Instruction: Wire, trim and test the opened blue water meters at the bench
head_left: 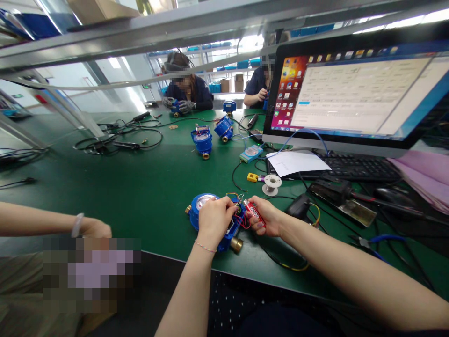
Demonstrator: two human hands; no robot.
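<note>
A blue water meter (194, 217) with brass ends and a round dial lies on the green table in front of me. Thin coloured wires (240, 220) come out of its uncovered side housing. My left hand (215, 216) reaches across the meter, its fingers pinched on the wires; the exact grip is partly hidden. Held in my right hand (266, 216) is a red lighter (255, 213) with white lettering, its metal top close to the wires and the left fingertips. No flame can be made out.
A solder spool (272, 185), a blue device (251, 153), and a monitor (351, 93) with a keyboard stand beyond my right hand. Pliers (365, 241) lie at right. More meters (202, 140) stand farther back. Another person's arm (42, 220) is at left; two people sit opposite.
</note>
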